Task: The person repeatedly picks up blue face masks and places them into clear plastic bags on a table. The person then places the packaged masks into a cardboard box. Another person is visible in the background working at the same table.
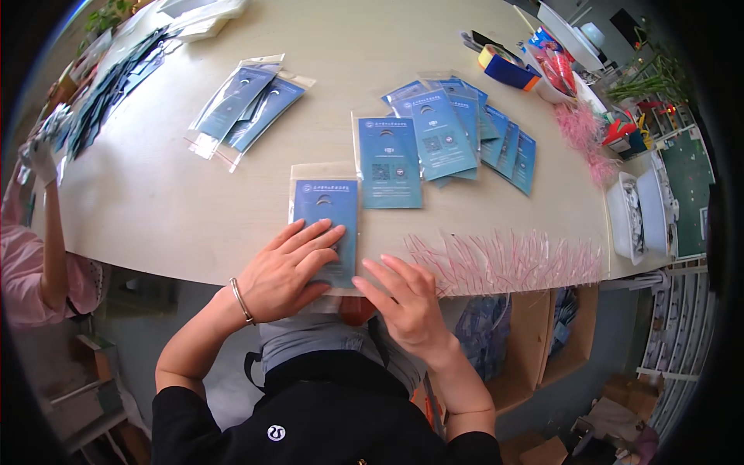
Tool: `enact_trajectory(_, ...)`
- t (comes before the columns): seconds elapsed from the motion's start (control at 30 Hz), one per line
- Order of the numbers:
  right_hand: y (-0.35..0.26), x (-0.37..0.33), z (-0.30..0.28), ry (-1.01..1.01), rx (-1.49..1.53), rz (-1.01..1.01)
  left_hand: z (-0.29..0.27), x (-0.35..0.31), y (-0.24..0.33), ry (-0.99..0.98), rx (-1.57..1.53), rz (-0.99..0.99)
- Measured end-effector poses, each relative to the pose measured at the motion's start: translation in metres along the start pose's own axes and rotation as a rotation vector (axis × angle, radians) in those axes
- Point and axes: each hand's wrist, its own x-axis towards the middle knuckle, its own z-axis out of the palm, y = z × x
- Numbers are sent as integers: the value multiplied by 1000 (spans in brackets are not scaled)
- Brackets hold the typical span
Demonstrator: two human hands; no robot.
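Note:
A blue card in a clear plastic sleeve point(322, 200) lies at the table's front edge. My left hand point(289, 263), with a silver bangle at the wrist, rests flat on its lower half, fingers stretched out. Close to the sleeve's lower right corner is my right hand point(403, 298), fingers apart and nothing visible in them. Just beyond, another sleeved blue card point(390, 167) lies beside a fanned pile of similar cards point(446, 136). To the right of my right hand, thin pink-and-white twist ties point(511, 263) are spread along the front edge.
More sleeved cards point(249, 105) lie at the left of the table point(333, 70). A dark blue stack point(116, 89) stands at the far left, near another person's gloved hand point(40, 159). At the right are a tape dispenser point(504, 68), a pink tie bundle point(585, 139) and white bins point(628, 217).

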Motion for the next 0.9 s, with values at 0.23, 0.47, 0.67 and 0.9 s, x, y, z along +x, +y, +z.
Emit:
enact_trajectory(0.23, -12, 7, 21, 42, 53, 34, -2, -10, -6, 29, -66, 75)
enact_trajectory(0.47, -17, 4, 28, 143, 138, 113, -2, -47, -14, 51, 46, 28)
enact_trajectory(0.67, -26, 9, 26, 107, 205, 299, 12, -49, -12, 304, 25, 18)
enact_trajectory(0.9, -41, 15, 25, 33, 162, 528, 16, -46, 4, 435, -69, -231)
